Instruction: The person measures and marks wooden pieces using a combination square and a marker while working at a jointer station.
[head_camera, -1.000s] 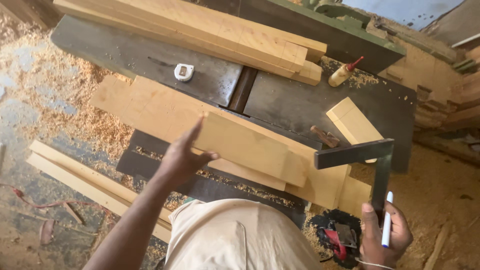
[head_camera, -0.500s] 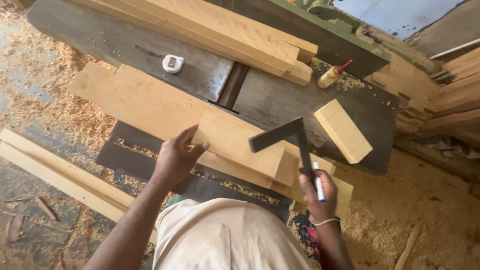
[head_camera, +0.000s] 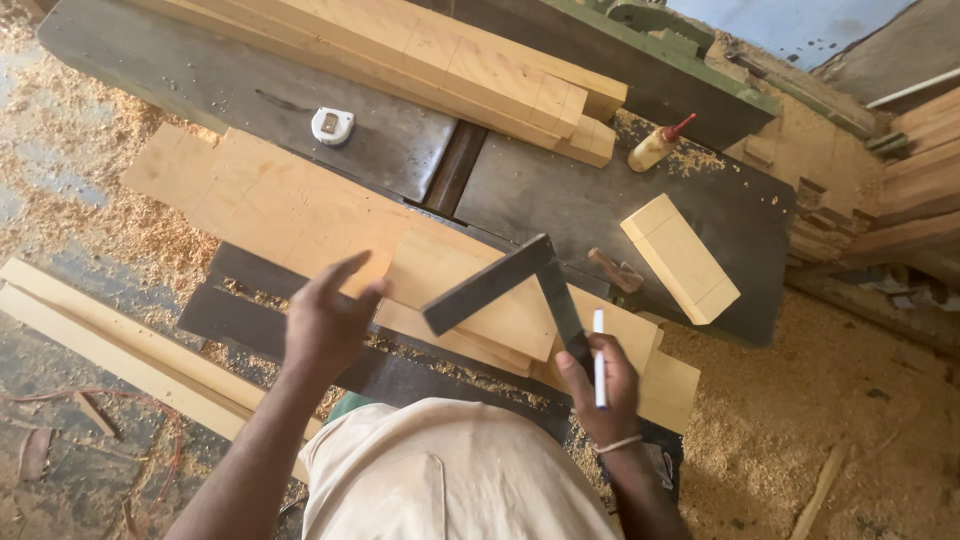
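1. The right hand (head_camera: 600, 385) is closed around one arm of a dark metal L-shaped try square (head_camera: 515, 290), and the same grip pins a white pen (head_camera: 598, 355) upright against the fingers.
2. The square's other arm slants up and left over the pale planed wooden boards (head_camera: 300, 215), its corner at the top; whether it touches the wood cannot be told.
3. The left hand (head_camera: 325, 320) is open, fingers spread, held over the near edge of the boards and gripping nothing.
4. The boards lie lengthwise across the dark metal machine counter (head_camera: 560, 195), their near edge overhanging its front.
5. A short pale wooden block (head_camera: 680, 258) lies apart on the counter to the right, with bare metal between it and the boards.
6. A small dark-handled tool (head_camera: 615, 270) lies just right of the square.
7. Farther back sit a white tape measure (head_camera: 332, 125), a stack of long pale timbers (head_camera: 440, 55) and a glue bottle with a red tip (head_camera: 658, 145).
8. Wood shavings (head_camera: 60, 180) cover the floor.
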